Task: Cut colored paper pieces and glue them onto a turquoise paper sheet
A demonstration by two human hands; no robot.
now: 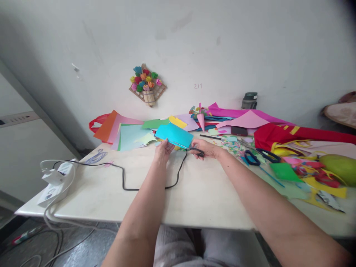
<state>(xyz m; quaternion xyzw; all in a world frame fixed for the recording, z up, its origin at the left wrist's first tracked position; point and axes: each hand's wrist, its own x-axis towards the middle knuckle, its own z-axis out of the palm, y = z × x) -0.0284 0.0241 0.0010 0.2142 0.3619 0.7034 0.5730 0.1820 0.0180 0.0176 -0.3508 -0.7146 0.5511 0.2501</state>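
Note:
My left hand (164, 148) pinches the near edge of a turquoise sheet of paper (174, 135) and holds it up off the white table (194, 193). My right hand (206, 149) is closed round the black handles of a pair of scissors (196, 151), whose blades meet the right edge of that sheet. Both forearms reach forward from the bottom of the view.
Coloured paper sheets (130, 133) lie stacked at the back left. A black cable (125, 178) loops across the table to a white power strip (57, 180). Blue-handled scissors (257, 157), paper scraps, a red bag (292, 135) and a green fruit (340, 167) crowd the right side.

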